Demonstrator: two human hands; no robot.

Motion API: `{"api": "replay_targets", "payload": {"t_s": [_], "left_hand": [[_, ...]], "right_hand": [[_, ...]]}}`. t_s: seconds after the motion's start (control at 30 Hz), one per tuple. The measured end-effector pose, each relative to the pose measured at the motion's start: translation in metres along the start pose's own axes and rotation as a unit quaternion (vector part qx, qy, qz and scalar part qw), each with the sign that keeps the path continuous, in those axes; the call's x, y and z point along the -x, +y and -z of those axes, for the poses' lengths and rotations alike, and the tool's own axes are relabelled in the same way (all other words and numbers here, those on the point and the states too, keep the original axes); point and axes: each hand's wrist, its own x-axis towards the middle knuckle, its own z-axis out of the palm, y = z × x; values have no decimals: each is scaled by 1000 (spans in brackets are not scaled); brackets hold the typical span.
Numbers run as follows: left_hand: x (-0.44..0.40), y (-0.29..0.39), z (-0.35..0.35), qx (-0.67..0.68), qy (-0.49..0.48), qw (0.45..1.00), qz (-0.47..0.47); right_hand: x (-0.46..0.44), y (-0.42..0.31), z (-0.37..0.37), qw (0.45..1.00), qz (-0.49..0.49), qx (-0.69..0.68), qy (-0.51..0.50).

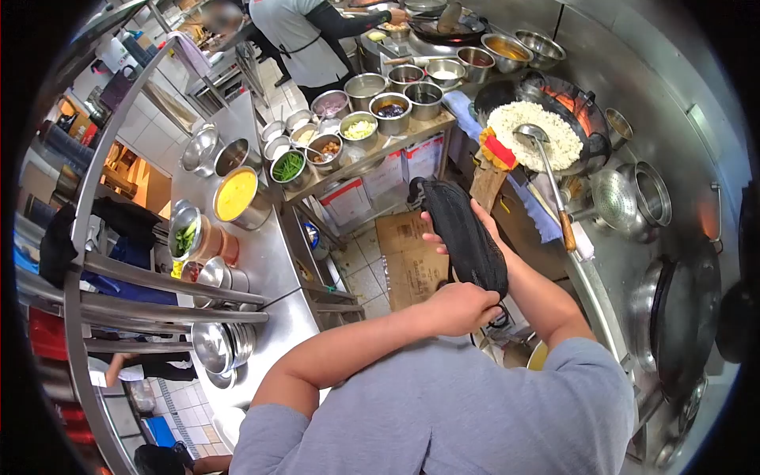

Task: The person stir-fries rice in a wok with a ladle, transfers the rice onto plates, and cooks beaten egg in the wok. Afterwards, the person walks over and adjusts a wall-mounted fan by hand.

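Note:
A long black mesh pouch [465,237] is held in front of my chest, tilted, with its top end pointing away from me. My right hand [484,222] supports it from beneath, the fingertips showing past its left side. My left hand [469,307] is closed in a pinch at the near end, where a thin dark cord [500,318] hangs. What exactly the left fingertips grip is partly hidden. Past the pouch, a wok [495,96] of white rice [546,131] sits over the stove, a ladle [546,162] resting in it.
A steel counter [277,261] runs along my left with a yellow-filled pot [237,195] and several bowls. Ahead, a shelf carries several pots, including chopped greens [287,166]. Cardboard [408,261] lies on the floor. A strainer [615,199] is at right. Another person [297,39] works farther off.

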Motion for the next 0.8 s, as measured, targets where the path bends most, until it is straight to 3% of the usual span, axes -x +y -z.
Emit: {"api": "replay_targets", "payload": {"t_s": [0.1,0.17,0.2,0.23,0.3,0.47,0.53,0.6,0.67,0.73,0.8], "left_hand": [[1,-14,0,90,-60,993,-45],[4,-31,5,151,-74,986,13],[4,-51,-3,235,-23,970,61],[3,-71,-12,248,38,958,136],[-5,-104,-34,341,-30,933,114],[-53,-106,-47,261,-160,933,187],[-65,-116,-30,167,-246,929,220],[-45,-174,-47,163,-190,953,168],[-19,-194,-24,160,-150,945,243],[27,-245,-30,106,-68,940,316],[76,-272,-38,160,15,890,427]], "right_hand": [[35,6,7,999,-25,9,36],[57,15,2,999,-23,-16,19],[59,30,-27,973,77,46,214],[70,30,-19,969,88,38,226],[93,30,6,994,53,-1,94],[111,38,23,957,156,-5,245],[130,29,46,953,171,24,248],[156,24,55,924,188,95,320],[205,22,78,873,83,59,478],[237,25,80,858,74,112,495],[259,32,73,845,58,157,508]]}}
